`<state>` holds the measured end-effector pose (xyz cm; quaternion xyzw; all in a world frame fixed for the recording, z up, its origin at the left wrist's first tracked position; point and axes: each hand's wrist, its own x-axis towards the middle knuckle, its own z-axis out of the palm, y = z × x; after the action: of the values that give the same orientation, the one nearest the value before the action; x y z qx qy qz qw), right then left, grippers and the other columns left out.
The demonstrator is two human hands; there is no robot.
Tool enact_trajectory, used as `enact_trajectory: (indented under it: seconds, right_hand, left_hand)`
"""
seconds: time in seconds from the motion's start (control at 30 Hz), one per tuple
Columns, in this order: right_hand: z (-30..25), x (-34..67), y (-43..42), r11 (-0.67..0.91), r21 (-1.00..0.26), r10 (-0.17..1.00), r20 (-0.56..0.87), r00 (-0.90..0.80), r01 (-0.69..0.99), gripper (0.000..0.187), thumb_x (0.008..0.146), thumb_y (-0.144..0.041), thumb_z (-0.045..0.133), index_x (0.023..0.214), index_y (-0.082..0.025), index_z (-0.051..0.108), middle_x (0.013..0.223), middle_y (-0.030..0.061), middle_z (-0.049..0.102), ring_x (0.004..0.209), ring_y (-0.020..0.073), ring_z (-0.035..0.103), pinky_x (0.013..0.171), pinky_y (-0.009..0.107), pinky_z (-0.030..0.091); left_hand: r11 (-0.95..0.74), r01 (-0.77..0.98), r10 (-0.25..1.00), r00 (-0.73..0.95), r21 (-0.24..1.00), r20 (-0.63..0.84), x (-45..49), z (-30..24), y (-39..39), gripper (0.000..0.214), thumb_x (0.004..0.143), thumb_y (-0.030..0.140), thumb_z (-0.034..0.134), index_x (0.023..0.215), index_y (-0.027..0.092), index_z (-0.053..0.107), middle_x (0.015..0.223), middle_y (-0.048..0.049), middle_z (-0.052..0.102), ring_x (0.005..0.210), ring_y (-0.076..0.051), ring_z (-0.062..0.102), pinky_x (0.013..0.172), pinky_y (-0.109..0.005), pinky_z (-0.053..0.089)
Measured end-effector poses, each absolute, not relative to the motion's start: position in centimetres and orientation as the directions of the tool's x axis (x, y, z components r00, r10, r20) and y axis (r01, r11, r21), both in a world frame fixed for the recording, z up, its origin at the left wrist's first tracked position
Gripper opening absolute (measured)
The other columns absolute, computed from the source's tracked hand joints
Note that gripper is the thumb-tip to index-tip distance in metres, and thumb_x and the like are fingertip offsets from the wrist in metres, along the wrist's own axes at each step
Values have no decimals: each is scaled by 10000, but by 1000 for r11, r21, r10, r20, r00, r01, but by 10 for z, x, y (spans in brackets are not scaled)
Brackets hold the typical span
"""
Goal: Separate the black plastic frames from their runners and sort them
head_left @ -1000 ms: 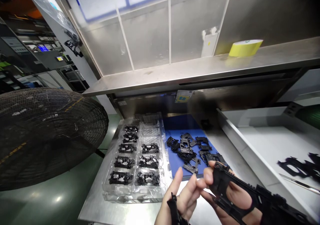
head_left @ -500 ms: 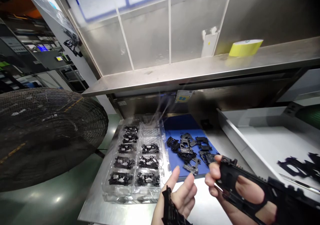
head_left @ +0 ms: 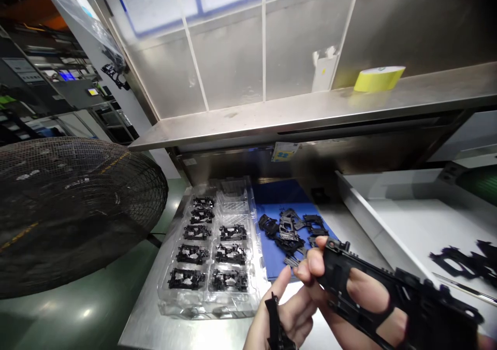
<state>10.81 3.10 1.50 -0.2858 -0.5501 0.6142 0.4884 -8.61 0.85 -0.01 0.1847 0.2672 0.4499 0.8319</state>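
My right hand (head_left: 315, 263) grips a black plastic frame (head_left: 341, 280) with large openings, held tilted, its far end blurred at the lower right. Through the openings, skin shows behind it. Close beside it on the left, my left hand (head_left: 295, 308) is palm up with its fingers partly curled. A smaller black plastic part (head_left: 275, 325) rests against that palm, its lower end cut off by the frame edge. Its exact kind I cannot make out. Beyond both hands, several loose black plastic frames (head_left: 288, 227) lie in a heap on a blue mat (head_left: 274, 262).
A clear plastic tray (head_left: 212, 306) holds several black frames in two columns. At the right stands a white bin (head_left: 392, 236) with black frames (head_left: 454, 261) inside. A metal shelf (head_left: 248, 122) carries a yellow tape roll (head_left: 378, 79). A large fan (head_left: 81, 215) stands left.
My right hand has moved left with the black frame, up to my left hand. My left hand has shifted slightly right, and its fingers are more curled.
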Motion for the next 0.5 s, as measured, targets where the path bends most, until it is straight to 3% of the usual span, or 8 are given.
enact_trajectory:
  seconds: [0.1, 0.17, 0.3, 0.5]
  right_hand:
    - [19, 108, 31, -39, -802, 878, 258, -403, -596, 927, 727, -862, 229, 1452, -361, 516, 1519, -53, 497, 1463, 302, 301, 1158, 389, 400]
    - [23, 104, 32, -98, -695, 885, 267, -382, -713, 922, 752, -871, 251, 1437, -328, 544, 1541, -56, 467, 1484, 319, 259, 1202, 414, 315]
    - [31, 101, 35, -47, -668, 909, 279, -309, -743, 927, 794, -873, 174, 1333, -297, 660, 1515, -9, 514, 1475, 352, 314, 1230, 458, 251]
    - [25, 113, 41, 14, -755, 884, 316, -345, -656, 837, 863, -803, 110, 1354, -363, 626, 1553, -29, 463, 1489, 346, 275, 1215, 515, 280]
  left_hand:
    - [515, -656, 854, 450, 551, -262, -89, 21, 4, 772, 818, 557, 690, 1491, 315, 400, 1476, -116, 575, 1399, -341, 483, 1247, -564, 121]
    - [526, -649, 848, 452, 550, -276, -91, 29, 2, 826, 817, 576, 680, 1517, 290, 346, 1475, -148, 570, 1378, -344, 512, 1246, -560, 128]
    - [522, -648, 850, 448, 554, -278, -95, 32, -2, 818, 828, 623, 635, 1518, 298, 341, 1503, -135, 543, 1389, -330, 505, 1247, -542, 140]
    - [502, -676, 864, 422, 539, -275, -99, 30, -3, 744, 857, 588, 616, 1501, 295, 386, 1511, -123, 538, 1394, -311, 503, 1249, -508, 168]
